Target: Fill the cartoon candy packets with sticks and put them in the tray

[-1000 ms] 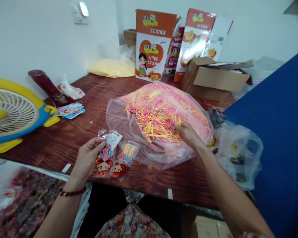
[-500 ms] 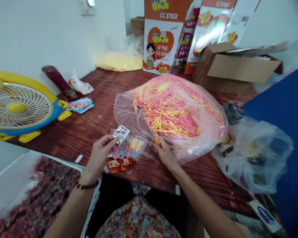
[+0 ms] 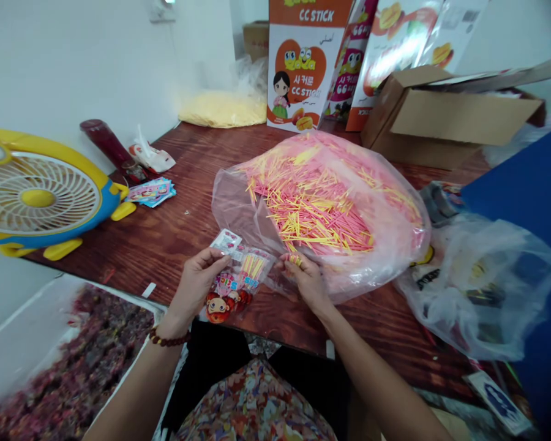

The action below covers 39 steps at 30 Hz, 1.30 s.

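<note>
Carried from stick pile point(image 3: 319, 226) since 1 sec. ago, small stick bunch point(image 3: 294, 259) is pinched in R hand point(image 3: 307, 280) at near edge of plastic bag point(image 3: 371, 272). Printed pouch point(image 3: 218, 307), no sticks visible, is gripped by L hand point(image 3: 201, 277); adj. pouch point(image 3: 252, 267) is stocked w/ yellow sticks; pile is left loose.

From my remote seat I see my left forearm point(image 3: 140, 383) reach in from the near left and my right forearm point(image 3: 371, 373) from the near right, both slanting inward toward the far side. My left hand point(image 3: 199, 272) points right, thumb pressed to the forefinger in a pinch. My right hand point(image 3: 307, 278) lies well apart to its right, back upward, fingers curled and bunched, their tips pointing left.
</note>
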Each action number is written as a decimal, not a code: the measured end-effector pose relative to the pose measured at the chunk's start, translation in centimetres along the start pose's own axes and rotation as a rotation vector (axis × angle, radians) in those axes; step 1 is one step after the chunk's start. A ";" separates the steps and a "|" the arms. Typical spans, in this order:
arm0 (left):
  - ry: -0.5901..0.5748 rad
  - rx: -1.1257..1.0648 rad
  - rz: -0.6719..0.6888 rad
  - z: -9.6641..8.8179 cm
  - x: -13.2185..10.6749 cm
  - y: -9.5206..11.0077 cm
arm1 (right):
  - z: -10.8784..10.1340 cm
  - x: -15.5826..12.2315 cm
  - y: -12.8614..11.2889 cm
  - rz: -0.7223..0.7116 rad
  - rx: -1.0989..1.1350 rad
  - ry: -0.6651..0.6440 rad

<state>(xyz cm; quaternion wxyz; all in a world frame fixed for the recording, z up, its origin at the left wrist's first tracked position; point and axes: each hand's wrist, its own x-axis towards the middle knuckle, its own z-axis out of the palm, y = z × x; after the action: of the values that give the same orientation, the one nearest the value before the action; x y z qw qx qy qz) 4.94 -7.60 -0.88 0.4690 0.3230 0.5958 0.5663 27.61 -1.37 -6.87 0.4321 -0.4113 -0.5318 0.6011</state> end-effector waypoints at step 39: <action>-0.331 0.363 0.269 4.0 -1.5 -1.8 | 4.2 0.1 -8.6 -0.110 0.419 0.111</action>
<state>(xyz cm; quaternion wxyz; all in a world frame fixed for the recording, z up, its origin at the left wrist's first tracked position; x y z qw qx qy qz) 9.42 -7.79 -2.00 0.4151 0.5660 0.5544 0.4472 24.28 -1.97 2.08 0.5688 -0.3153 -0.3922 0.6505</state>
